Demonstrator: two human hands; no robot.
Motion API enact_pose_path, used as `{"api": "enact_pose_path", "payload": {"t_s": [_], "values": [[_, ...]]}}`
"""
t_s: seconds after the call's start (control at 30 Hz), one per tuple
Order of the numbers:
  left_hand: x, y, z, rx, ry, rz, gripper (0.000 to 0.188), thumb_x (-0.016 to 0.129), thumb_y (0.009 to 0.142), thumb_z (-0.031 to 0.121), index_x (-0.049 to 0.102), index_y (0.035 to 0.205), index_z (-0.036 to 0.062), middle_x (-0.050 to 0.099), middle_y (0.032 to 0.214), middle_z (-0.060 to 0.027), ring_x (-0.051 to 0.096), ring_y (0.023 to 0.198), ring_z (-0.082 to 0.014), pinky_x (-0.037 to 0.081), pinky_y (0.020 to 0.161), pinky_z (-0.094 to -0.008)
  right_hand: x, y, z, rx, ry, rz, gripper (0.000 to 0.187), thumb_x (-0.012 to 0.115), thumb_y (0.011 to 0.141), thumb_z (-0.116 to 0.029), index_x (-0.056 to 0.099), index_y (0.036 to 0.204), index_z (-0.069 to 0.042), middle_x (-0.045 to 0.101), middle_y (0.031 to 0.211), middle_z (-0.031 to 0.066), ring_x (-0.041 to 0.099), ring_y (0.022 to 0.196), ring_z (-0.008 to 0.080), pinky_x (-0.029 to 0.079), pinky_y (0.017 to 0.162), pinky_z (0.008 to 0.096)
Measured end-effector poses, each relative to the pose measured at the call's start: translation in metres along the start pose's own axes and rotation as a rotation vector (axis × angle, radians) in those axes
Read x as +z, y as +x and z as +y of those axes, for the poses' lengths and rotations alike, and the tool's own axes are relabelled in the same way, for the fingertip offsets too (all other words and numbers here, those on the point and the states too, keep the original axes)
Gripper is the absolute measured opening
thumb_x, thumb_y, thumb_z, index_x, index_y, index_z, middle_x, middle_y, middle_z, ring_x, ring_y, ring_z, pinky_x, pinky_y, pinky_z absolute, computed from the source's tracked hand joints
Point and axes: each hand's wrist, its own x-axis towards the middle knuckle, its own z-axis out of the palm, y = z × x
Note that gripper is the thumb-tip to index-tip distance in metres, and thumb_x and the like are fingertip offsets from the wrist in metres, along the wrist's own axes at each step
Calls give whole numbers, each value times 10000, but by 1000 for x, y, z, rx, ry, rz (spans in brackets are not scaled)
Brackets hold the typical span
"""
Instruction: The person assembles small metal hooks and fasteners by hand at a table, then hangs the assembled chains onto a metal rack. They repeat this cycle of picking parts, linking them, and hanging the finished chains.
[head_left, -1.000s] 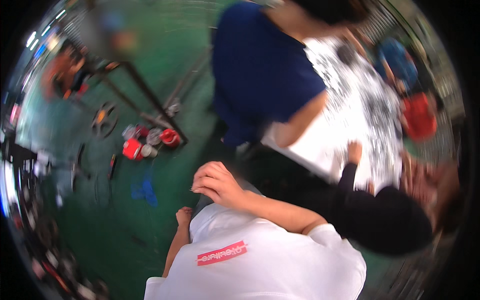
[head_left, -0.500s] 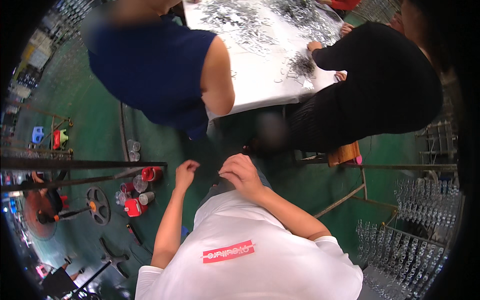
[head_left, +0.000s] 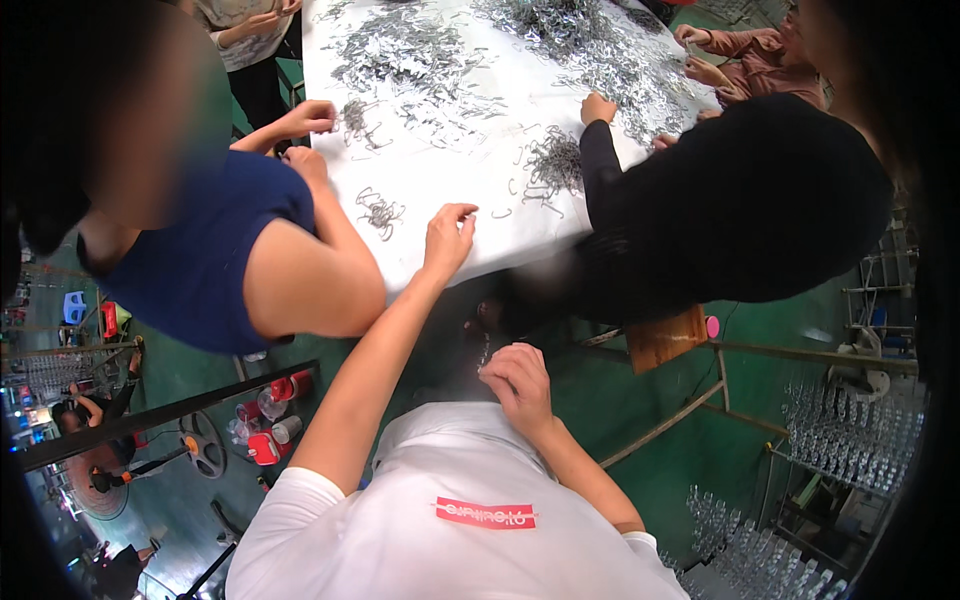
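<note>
Probably light, limp, slippery — metal strand (head_left: pixel 485 352), best taken near one end | right hand (head_left: pixel 520 385): fingertips pinching it | left hand (head_left: pixel 448 242): half-open, over worktop (head_left: pixel 440 185)

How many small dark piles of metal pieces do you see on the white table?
3: the near pile, left of the wearer's left hand; the far-left pile, beside a co-worker's hand; the right pile, beside the black sleeve. More may be hidden.
</note>
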Motion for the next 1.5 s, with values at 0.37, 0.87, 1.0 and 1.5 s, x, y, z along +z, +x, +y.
{"api": "enact_pose_path", "payload": {"t_s": [0.37, 0.87, 1.0, 1.5], "values": [[66, 117, -76, -59, 641, 54, 255, 664, 840, 190, 536, 1002, 42, 533, 1039, -129, 519, 983, -300, 477, 837, -418, -38, 49, 53, -5, 10, 32, 180, 741, 691, -31, 635, 829, -77, 593, 831, 52, 572, 806, 243, 428, 809, 385], [-3, -6, 37, -499, -461, -279, 201, 605, 898, 143, 619, 1045, 6, 686, 905, -72, 608, 783, -94, 457, 642, -231, -22, 44, 48, 51, -59, 179, 120, 708, 727, -37, 625, 797, -88, 604, 807, 41, 582, 800, 243, 408, 797, 373], [-40, -47, 81, -486, -533, -383, 191, 641, 871, 93, 649, 1043, 11, 690, 884, -45, 613, 795, -67, 477, 655, -213, -12, 43, 38, 83, -95, 235, 112, 700, 735, -32, 619, 795, -81, 603, 796, 30, 576, 795, 237, 395, 786, 363], [-90, -91, 99, -309, -486, -355, 149, 653, 859, 36, 658, 995, -24, 689, 925, -64, 640, 844, -95, 504, 777, -219, 32, 37, 13, 98, -194, 295, 102, 696, 760, -53, 613, 815, -74, 609, 808, 42, 565, 797, 244, 395, 770, 357]]}}
